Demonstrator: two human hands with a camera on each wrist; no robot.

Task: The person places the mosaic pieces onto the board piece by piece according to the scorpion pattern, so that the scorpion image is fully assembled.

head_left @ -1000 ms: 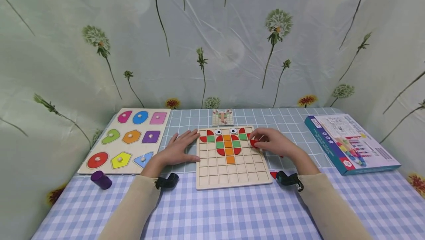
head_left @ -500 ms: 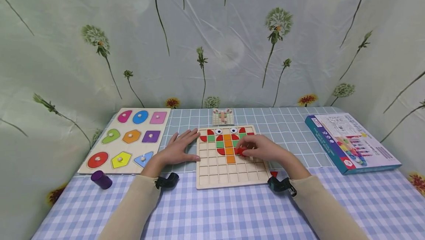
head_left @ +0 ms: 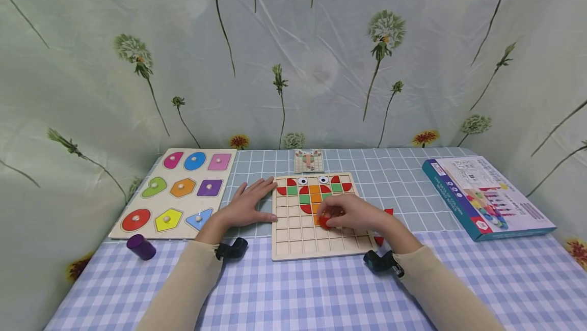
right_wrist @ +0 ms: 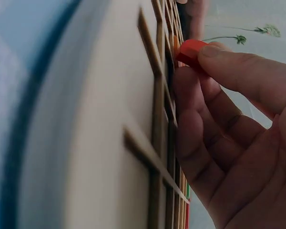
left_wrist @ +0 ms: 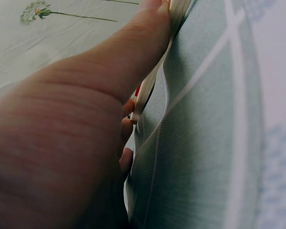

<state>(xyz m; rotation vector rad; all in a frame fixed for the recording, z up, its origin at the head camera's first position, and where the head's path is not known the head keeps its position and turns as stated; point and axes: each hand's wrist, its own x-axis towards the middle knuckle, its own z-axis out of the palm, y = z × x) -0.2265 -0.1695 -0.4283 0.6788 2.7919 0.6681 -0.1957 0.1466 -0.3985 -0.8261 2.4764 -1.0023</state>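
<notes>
My right hand [head_left: 350, 214] pinches a red block [right_wrist: 191, 51] with a curved side between thumb and fingertips. It is just over the wooden grid board [head_left: 293, 247], beside the lowest orange square of the middle column. Straight fingers of my left hand [head_left: 247, 204] rest along the board's left edge, the thumb at the edge lower down. Set in the board are orange squares [head_left: 314, 189], green squares [head_left: 292, 191], red quarter circles [head_left: 305, 209] and two eye pieces [head_left: 302, 181]. My right hand hides part of the pattern.
A small pattern card [head_left: 309, 161] lies behind the board. Loose red pieces [head_left: 378, 241] lie right of it. To the left are a knobbed shape puzzle [head_left: 158, 210] and a purple cylinder [head_left: 141, 247]. A teal-edged box [head_left: 486, 198] lies at right.
My right hand has moved left and nearer, from the board's upper right edge to the middle column, carrying the red block. My left hand has stayed in place.
</notes>
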